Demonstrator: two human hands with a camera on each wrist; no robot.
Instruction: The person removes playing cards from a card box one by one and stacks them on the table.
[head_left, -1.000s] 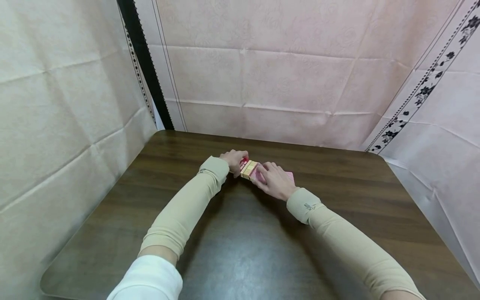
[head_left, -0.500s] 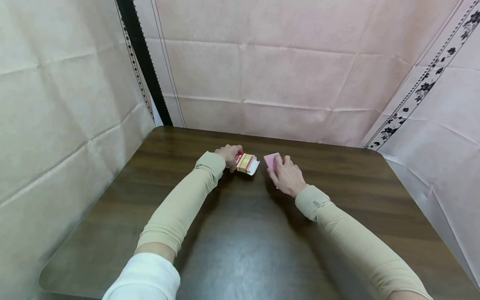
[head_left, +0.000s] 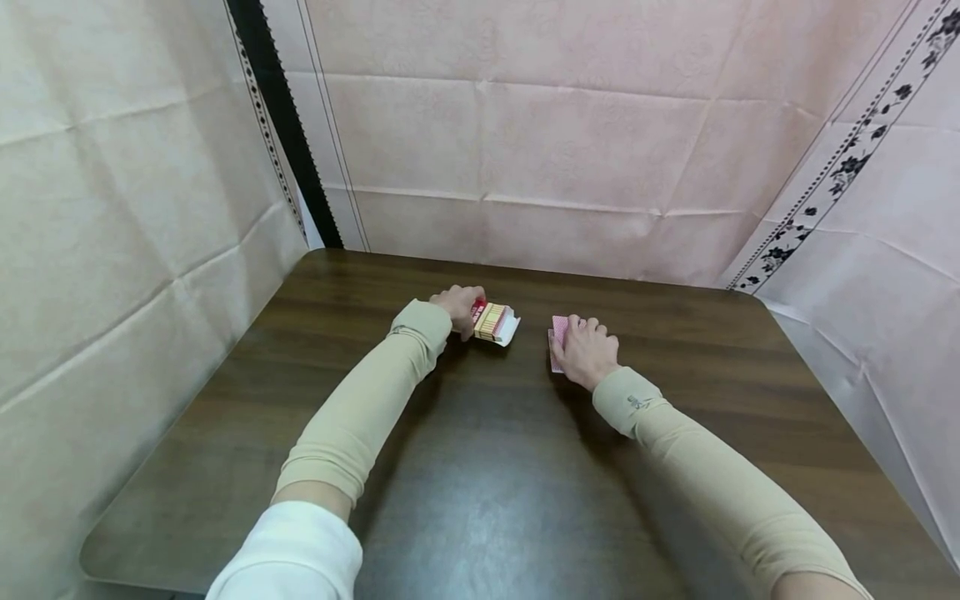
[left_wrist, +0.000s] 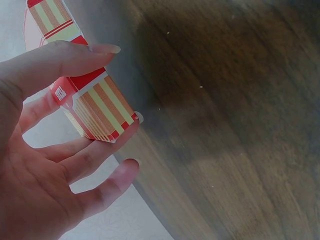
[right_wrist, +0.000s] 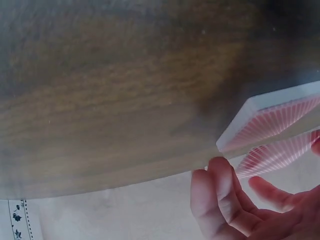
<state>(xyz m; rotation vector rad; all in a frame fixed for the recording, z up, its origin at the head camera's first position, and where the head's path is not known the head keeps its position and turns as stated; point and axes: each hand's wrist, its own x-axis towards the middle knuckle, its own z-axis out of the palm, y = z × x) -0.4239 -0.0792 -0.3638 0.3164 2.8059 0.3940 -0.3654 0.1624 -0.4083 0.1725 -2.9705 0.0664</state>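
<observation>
My left hand (head_left: 459, 308) grips a red and yellow striped card box (head_left: 491, 321), its white flap hanging out at the right end. In the left wrist view the thumb lies over one face of the box (left_wrist: 102, 102) and fingers hold the other side. To the right, my right hand (head_left: 588, 352) holds playing cards (head_left: 558, 360) with pink patterned backs, low over the table. The right wrist view has a thick stack of cards (right_wrist: 270, 120) with white edges, and a pink patterned card portion (right_wrist: 275, 156) apart from it between thumb and fingers. The palm hides part of them.
The brown wooden table (head_left: 465, 450) spreads around both hands, its far edge just beyond them. Pale cloth curtains (head_left: 570, 150) hang behind and at both sides.
The stack of cards has come out of the box to the right in my right hand and been turned. My left hand with the box has shifted slightly left.
</observation>
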